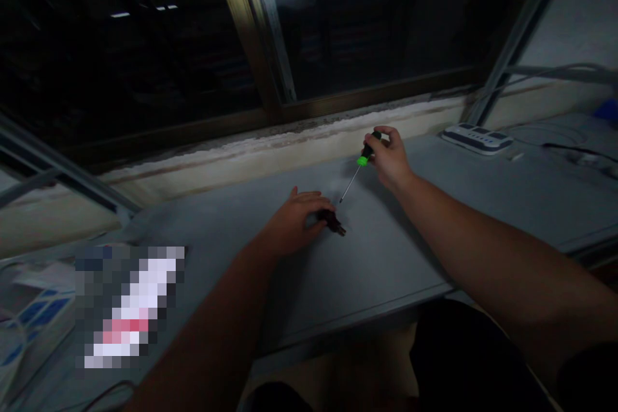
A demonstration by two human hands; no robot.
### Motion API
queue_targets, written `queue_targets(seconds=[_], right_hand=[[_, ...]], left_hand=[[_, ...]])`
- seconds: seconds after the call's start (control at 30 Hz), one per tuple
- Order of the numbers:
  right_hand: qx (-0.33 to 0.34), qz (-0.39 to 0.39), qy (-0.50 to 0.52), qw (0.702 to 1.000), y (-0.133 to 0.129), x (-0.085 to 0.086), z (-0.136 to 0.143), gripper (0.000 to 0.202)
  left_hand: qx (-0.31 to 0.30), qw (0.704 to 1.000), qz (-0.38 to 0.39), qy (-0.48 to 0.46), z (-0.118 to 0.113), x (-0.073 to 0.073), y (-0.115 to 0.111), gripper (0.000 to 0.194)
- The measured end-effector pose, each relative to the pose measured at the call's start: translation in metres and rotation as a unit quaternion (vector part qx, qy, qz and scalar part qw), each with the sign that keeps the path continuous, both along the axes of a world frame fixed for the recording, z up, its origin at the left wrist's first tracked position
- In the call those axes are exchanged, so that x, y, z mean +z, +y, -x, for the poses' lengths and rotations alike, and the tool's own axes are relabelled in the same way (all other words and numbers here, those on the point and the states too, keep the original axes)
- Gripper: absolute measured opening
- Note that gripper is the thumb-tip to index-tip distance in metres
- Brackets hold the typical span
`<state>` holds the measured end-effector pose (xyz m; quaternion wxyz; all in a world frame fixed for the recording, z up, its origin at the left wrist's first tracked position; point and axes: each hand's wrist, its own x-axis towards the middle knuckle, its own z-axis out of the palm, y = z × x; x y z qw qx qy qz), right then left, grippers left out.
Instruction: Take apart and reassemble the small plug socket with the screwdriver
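Note:
My left hand (302, 219) rests on the grey table and grips a small dark plug (331, 220), whose metal prongs point to the lower right. In my right hand (387, 156) is a screwdriver (363, 159) with a black and green handle, held by the fingers above the table. Its thin shaft slants down to the left, and the tip is just above and to the right of the plug, apart from it.
A white and dark power strip (477, 139) lies at the back right, with cables beyond it. A pixelated object (140, 302) and blue-and-white packaging (41, 318) are at the left. Behind the table (386, 257) stands a dark window with a metal frame (251, 32).

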<state>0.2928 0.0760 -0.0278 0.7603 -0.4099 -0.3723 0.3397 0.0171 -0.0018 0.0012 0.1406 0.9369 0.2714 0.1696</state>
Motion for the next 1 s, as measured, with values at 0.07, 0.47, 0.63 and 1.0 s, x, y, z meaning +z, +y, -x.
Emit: queue_targets(seconds=[0.07,0.47,0.63,1.0], right_hand=[[0.000,0.003,-0.008,1.000,0.000,0.000,0.000,0.047],[-0.021,0.020,-0.029,0.999,0.005,-0.003,-0.006,0.040],[0.004,0.036,-0.037,0.999,0.005,-0.007,-0.006,0.038],[0.060,-0.052,-0.010,0.997,-0.011,0.021,-0.003,0.061]], left_hand=[[0.008,1.000,0.006,-0.015,-0.001,0.000,0.000,0.031],[0.090,0.986,-0.024,-0.137,0.001,0.004,0.004,0.030],[0.139,0.960,-0.012,-0.243,0.006,0.003,0.008,0.035],[0.065,0.983,0.035,-0.168,0.002,-0.001,0.002,0.048]])
